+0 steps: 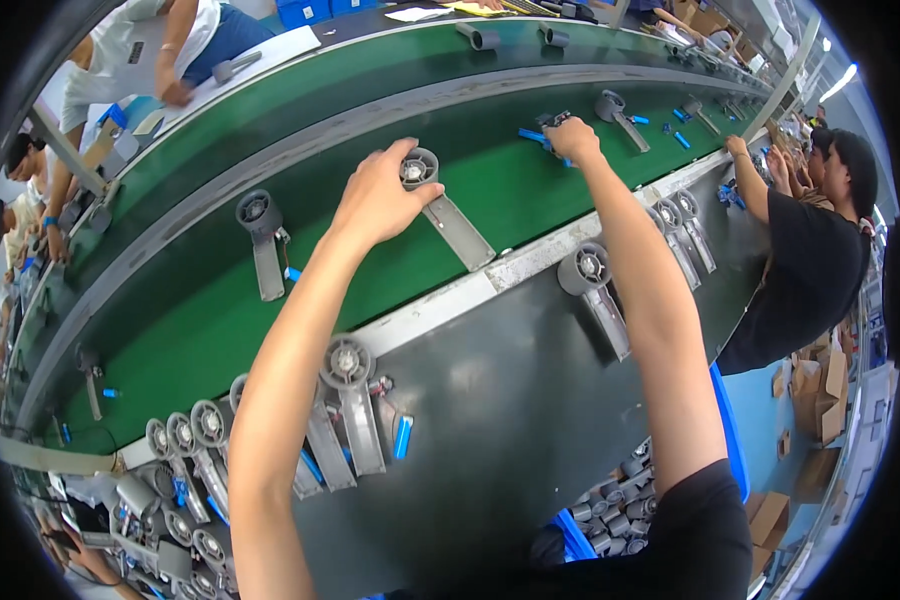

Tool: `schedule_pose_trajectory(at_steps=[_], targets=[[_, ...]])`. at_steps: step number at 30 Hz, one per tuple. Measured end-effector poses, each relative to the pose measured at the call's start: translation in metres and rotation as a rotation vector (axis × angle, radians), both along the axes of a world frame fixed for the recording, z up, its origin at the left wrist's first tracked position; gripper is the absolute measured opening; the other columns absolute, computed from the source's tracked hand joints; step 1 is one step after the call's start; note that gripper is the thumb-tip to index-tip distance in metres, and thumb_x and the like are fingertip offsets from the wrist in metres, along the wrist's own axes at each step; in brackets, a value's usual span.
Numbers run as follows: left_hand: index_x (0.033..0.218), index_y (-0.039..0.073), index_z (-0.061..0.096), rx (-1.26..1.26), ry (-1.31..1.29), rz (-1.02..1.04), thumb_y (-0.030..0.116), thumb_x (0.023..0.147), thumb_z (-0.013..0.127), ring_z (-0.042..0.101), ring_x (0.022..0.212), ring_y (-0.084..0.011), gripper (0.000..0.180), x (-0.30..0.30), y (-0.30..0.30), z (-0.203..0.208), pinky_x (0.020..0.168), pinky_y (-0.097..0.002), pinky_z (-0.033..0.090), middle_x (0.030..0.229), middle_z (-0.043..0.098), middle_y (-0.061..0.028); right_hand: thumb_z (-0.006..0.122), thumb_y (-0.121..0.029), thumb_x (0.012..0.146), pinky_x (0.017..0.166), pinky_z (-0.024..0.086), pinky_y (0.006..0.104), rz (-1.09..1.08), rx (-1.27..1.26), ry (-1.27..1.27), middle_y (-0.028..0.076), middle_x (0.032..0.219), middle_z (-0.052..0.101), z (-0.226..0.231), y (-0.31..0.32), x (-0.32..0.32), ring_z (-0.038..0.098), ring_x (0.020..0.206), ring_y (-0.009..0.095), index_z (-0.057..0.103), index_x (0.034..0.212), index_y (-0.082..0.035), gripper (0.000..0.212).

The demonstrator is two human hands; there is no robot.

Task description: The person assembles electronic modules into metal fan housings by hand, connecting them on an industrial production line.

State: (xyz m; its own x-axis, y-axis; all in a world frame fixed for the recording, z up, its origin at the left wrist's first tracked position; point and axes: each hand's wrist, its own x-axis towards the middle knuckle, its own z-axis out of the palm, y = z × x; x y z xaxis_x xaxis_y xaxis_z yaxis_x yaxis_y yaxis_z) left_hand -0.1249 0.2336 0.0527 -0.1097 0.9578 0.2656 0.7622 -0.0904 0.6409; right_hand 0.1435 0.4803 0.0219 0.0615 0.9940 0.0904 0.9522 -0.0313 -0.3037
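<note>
fan units with grey handles fill this line, and the step in hand looks like a pick-up off the moving belt. going left to right: a row of finished fan units [195,425] lies bunched at the near left edge of the dark worktable [490,420], one more fan unit [348,385] beside them with a blue cell [402,437] next to it. further out on the green conveyor belt [170,340] a lone fan unit [260,235] lies untouched.

the left hand [380,200] reaches far over the belt and its fingers curl around the round head of a grey fan unit [435,200], whose handle points back toward the near right; the grip seems to be closing rather than firm. right of that, another fan unit [592,290] rests on the worktable just past the belt's pale edge strip [530,262]. the right hand [573,137] is stretched further still, clenched on a small dark part with blue pieces [542,130] on the far belt; what exactly it grips is too small to tell.

as a judgement, the next move calls for a sure hold on each piece before drawing both arms back over the edge strip to the worktable.
</note>
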Motion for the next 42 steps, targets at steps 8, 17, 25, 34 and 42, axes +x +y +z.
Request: schedule_pose_trajectory(at_steps=[8,17,25,34,42], targets=[[0.136,0.003,0.055,-0.032,-0.018,-0.093,0.023,0.078,0.079,0.06,0.116,-0.0355,0.066,0.042,-0.173,0.039,0.101,-0.0404,0.046,0.122,0.063,-0.0196,0.066,-0.035,0.08,0.063,0.053,0.0343,0.56,-0.25,0.388,0.009,0.078,0.068,0.076,-0.222,0.019,0.067,0.069,0.019,0.066,0.098,-0.001,0.038],[0.142,0.006,0.049,-0.088,-0.187,-0.154,0.015,0.082,0.078,0.056,0.119,-0.0355,0.068,0.107,-0.282,-0.043,0.101,-0.0415,0.044,0.128,0.057,-0.0168,0.077,-0.04,0.081,0.09,0.051,0.0426,0.658,-0.075,0.04,0.022,0.114,0.066,0.033,-0.38,0.068,0.066,0.105,0.033,0.065,0.123,-0.005,0.056],[0.131,0.004,0.057,0.099,-0.06,-0.128,0.015,0.085,0.074,0.051,0.123,-0.0391,0.051,0.115,-0.281,-0.038,0.101,-0.0477,0.041,0.13,0.055,-0.021,0.064,-0.036,0.094,0.1,0.047,0.0434,0.564,0.395,0.155,0.021,0.121,0.065,0.013,-0.198,-0.037,0.06,0.117,0.037,0.068,0.121,-0.006,0.041],[0.11,-0.003,0.065,0.025,0.46,0.068,0.004,0.083,0.059,0.056,0.112,-0.0349,0.028,0.077,-0.12,-0.038,0.092,-0.0466,0.046,0.113,0.06,-0.0215,0.063,-0.012,0.083,0.089,0.054,0.0438,0.445,0.357,0.03,0.02,0.096,0.071,-0.04,-0.092,-0.07,0.068,0.097,0.038,0.075,0.092,-0.007,0.016],[0.095,0.001,0.072,-0.104,0.53,-0.036,0.003,0.084,0.058,0.064,0.105,-0.0352,0.018,0.043,-0.068,-0.044,0.092,-0.0485,0.049,0.103,0.069,-0.018,0.064,-0.009,0.085,0.076,0.055,0.0322,0.594,0.07,0.324,0.013,0.086,0.074,0.034,-0.267,0.015,0.072,0.081,0.02,0.073,0.1,-0.001,0.02]])
